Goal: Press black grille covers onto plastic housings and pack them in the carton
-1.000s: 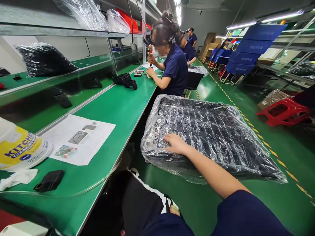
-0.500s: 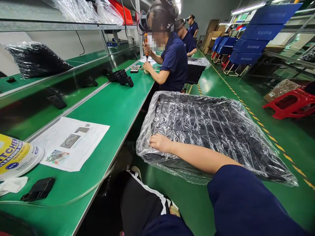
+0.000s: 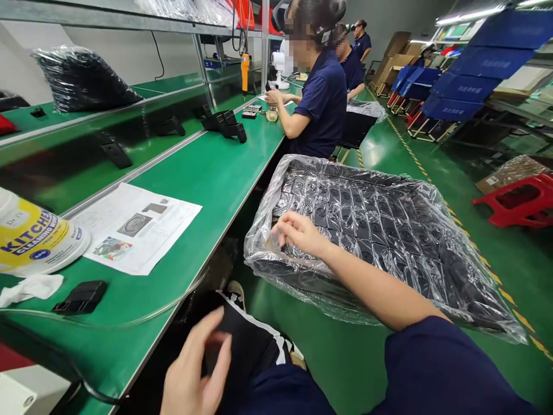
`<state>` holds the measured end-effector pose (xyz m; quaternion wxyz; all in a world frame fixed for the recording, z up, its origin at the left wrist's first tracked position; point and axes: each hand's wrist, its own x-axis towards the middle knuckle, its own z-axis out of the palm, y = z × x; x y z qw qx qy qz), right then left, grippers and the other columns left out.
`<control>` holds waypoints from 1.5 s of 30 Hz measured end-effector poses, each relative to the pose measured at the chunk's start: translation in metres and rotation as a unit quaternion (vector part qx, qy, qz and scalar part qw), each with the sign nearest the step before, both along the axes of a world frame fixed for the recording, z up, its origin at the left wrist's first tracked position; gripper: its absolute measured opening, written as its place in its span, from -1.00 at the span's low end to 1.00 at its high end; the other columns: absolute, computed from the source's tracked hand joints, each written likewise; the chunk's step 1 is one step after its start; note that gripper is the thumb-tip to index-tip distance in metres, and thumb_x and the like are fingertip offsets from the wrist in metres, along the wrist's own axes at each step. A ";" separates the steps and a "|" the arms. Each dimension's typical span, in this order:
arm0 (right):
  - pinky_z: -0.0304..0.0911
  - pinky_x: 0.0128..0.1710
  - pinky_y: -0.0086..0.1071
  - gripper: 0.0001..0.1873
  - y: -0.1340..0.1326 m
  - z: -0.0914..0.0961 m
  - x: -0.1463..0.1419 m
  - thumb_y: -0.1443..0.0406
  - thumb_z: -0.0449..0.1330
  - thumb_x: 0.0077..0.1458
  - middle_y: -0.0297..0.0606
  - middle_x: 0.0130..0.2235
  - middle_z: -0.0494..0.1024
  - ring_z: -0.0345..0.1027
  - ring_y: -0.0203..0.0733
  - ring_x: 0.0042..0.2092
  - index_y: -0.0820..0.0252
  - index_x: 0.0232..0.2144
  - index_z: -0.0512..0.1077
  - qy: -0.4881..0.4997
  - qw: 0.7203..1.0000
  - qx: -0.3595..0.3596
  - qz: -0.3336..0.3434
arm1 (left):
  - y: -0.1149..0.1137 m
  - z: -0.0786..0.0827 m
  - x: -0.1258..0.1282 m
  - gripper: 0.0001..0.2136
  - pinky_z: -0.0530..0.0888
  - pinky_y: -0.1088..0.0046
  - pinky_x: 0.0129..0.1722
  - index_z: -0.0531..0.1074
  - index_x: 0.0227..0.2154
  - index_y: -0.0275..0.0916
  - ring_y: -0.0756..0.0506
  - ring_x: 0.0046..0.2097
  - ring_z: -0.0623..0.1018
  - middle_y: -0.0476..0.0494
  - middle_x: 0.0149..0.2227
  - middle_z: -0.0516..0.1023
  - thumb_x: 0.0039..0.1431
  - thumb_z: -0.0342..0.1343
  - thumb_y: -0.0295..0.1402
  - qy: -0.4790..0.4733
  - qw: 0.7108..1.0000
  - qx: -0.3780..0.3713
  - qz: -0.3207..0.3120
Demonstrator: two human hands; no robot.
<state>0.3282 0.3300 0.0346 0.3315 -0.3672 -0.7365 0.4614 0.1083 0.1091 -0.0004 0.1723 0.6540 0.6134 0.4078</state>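
Black parts tray [image 3: 367, 225] at centre: right hand [image 3: 300, 233] pinched its wrap [image 3: 488, 311]; left hand [image 3: 196, 374] hung open at bottom.

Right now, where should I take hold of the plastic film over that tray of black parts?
Probably the loose, crinkled film at the near left corner, pinched from above, where the right hand rests. Across the middle it lies flat on the parts.

The person wears a dark navy short-sleeved top; the right sleeve [image 3: 440, 369] is broad, plain and unmarked, and ends near the elbow, leaving the forearm bare. The trousers [image 3: 254, 363] are black, with thin white stripes [image 3: 263, 327] down the side. Right hand [image 3: 300, 233] and left hand [image 3: 196, 374] are bare.
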 end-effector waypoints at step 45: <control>0.18 -0.32 -0.33 -0.76 -0.006 -0.051 0.069 0.20 0.19 0.21 -0.04 -0.35 0.55 0.44 -0.08 -0.34 0.28 -0.39 0.42 -0.545 0.810 0.206 0.066 | 0.063 0.002 0.030 -0.61 0.09 0.53 -0.57 0.05 -0.64 -0.21 0.09 -0.59 0.12 0.12 -0.62 0.04 0.28 0.04 -0.45 0.015 0.989 0.074 -0.126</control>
